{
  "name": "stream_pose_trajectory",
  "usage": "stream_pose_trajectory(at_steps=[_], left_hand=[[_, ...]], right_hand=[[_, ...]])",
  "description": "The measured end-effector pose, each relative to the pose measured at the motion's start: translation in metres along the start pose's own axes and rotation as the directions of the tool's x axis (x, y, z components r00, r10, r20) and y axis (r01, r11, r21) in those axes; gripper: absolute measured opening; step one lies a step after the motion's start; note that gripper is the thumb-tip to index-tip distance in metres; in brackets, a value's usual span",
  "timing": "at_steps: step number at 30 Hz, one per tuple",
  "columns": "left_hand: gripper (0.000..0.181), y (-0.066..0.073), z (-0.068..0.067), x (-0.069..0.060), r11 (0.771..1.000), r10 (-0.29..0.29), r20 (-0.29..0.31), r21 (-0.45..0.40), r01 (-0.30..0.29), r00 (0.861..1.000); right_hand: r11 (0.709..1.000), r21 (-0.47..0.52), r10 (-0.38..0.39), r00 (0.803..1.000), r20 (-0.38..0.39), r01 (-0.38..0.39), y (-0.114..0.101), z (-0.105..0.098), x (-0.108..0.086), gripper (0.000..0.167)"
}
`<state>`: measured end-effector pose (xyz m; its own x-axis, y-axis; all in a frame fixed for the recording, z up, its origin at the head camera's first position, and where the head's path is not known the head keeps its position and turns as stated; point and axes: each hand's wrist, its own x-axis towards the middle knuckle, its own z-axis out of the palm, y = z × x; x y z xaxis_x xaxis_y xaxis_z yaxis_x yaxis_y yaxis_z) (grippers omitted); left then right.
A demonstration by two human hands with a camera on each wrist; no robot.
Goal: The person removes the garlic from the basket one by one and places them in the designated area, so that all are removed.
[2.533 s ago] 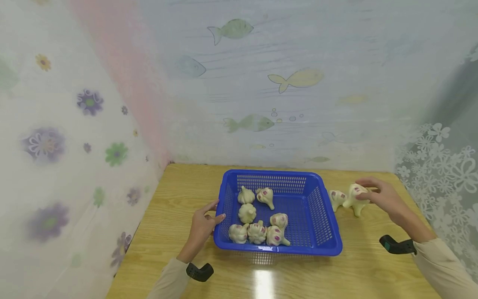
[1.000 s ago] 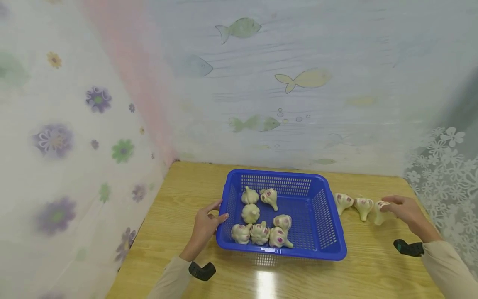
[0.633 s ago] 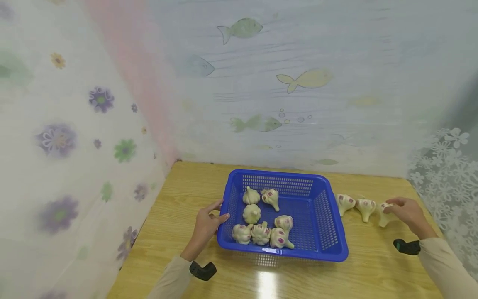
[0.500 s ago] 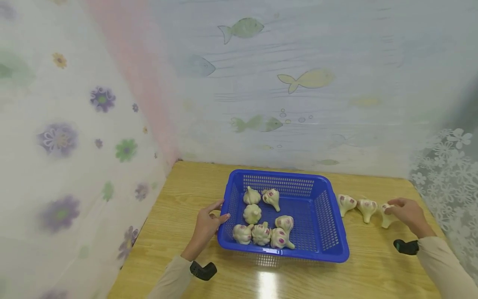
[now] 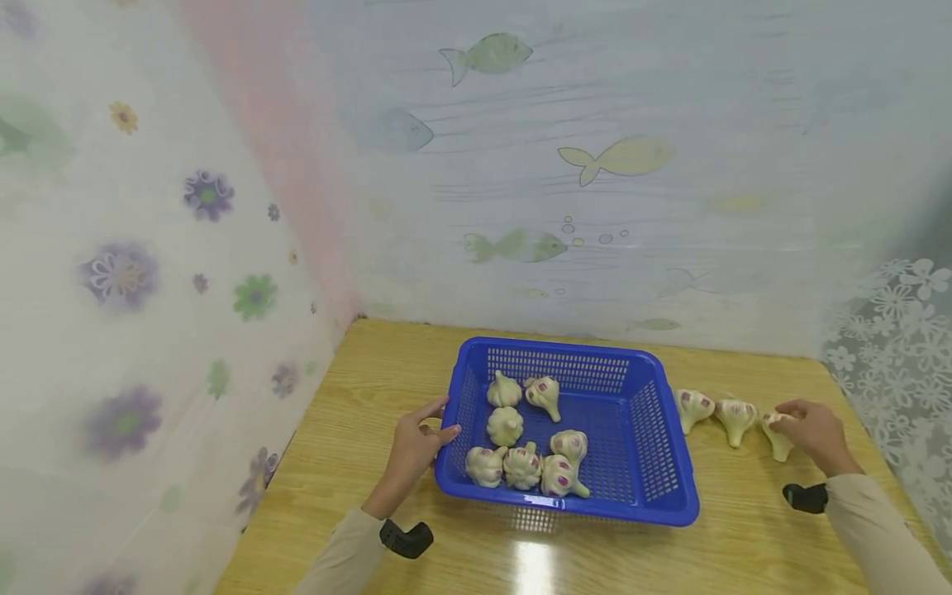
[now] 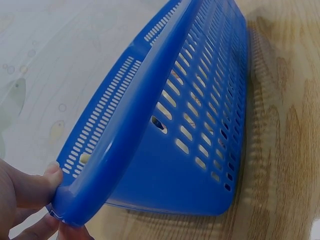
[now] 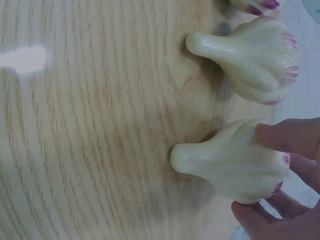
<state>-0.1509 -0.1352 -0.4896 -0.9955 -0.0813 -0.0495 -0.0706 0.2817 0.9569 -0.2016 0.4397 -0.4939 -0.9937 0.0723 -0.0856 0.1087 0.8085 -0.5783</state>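
Right hand (image 5: 814,430): and here the outermost garlic bulb (image 7: 230,162) was pinched by its rounded end, the thumb set on 1 side and curled fingers on the other, its stem left poking free!
Held bulb: spotted out on the right of the wooden table (image 5: 744,545), stem pointed toward the near edge; whether it was lifted or rested on the wood could not be told.
Row beside it: 2 more garlic bulbs (image 5: 736,420) were lined up between the held bulb and the basket, stems turned the same way, a gap seen next to the pinched bulb.
Left hand (image 5: 412,446): over on this side, the basket's left rim was pinched, the thumb laid over the top and fingers tucked underneath.
Blue plastic basket (image 5: 610,510): placed mid-table, 7 garlic bulbs (image 5: 505,427) counted inside, 3 grouped at the back left and 4 bunched along the near wall, purple patches shown on several.
Sleeves (image 5: 885,529): beige on both arms, a black wrist device (image 5: 406,539) worn at each cuff.
Back wall (image 5: 632,83): decorated with pale fish and bubbles.
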Motion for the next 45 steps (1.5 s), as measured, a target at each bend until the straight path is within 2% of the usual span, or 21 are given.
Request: stream_pose_trajectory(at_steps=[10, 16, 31, 34, 38, 39, 40, 41, 42, 43, 45], left_hand=[[0.049, 0.000, 0.000, 0.002, 1.000, 0.004, -0.013, 0.007, -0.004, 1.000], [0.049, 0.001, -0.001, 0.002, 1.000, 0.009, -0.015, 0.005, -0.009, 1.000], [0.049, 0.001, 0.000, 0.002, 1.000, 0.003, -0.003, 0.004, -0.003, 1.000], [0.049, 0.001, 0.000, 0.002, 1.000, 0.003, -0.003, 0.002, -0.003, 1.000], [0.049, 0.000, 0.000, 0.002, 1.000, 0.009, -0.003, 0.005, -0.009, 1.000], [0.048, -0.001, 0.000, 0.002, 1.000, 0.012, -0.004, 0.008, -0.012, 1.000], [0.048, -0.001, 0.000, 0.003, 1.000, 0.012, -0.004, 0.007, -0.012, 1.000], [0.049, -0.001, 0.000, 0.002, 1.000, 0.012, -0.005, 0.005, -0.012, 1.000], [0.049, -0.002, 0.000, 0.002, 1.000, 0.011, -0.007, 0.005, -0.011, 1.000], [0.049, -0.002, 0.000, 0.002, 1.000, 0.011, -0.008, 0.003, -0.011, 1.000], [0.049, -0.002, 0.000, 0.002, 1.000, 0.010, -0.009, 0.001, -0.010, 1.000]], right_hand=[[0.999, -0.015, -0.047, 0.996, -0.077, 0.046, 0.007, 0.005, -0.001, 0.049], [0.996, -0.041, -0.080, 0.987, -0.139, 0.075, 0.010, 0.006, 0.001, 0.043], [0.991, -0.074, -0.119, 0.981, -0.154, 0.109, 0.001, -0.001, 0.000, 0.037], [0.995, -0.054, -0.096, 0.985, -0.144, 0.089, 0.019, 0.000, 0.012, 0.040], [0.987, -0.088, -0.147, 0.973, -0.177, 0.133, 0.076, 0.014, 0.046, 0.043], [0.984, -0.100, -0.162, 0.969, -0.187, 0.145, 0.082, 0.016, 0.051, 0.043], [0.981, -0.097, -0.184, 0.970, -0.160, 0.170, 0.077, 0.013, 0.050, 0.044], [0.976, -0.109, -0.203, 0.965, -0.167, 0.187, 0.064, 0.012, 0.044, 0.042], [0.975, -0.090, -0.213, 0.966, -0.150, 0.201, 0.044, 0.007, 0.036, 0.039], [0.976, -0.081, -0.213, 0.967, -0.143, 0.203, 0.033, 0.005, 0.032, 0.040], [0.976, -0.044, -0.217, 0.971, -0.099, 0.214, -0.009, -0.005, 0.015, 0.038]])
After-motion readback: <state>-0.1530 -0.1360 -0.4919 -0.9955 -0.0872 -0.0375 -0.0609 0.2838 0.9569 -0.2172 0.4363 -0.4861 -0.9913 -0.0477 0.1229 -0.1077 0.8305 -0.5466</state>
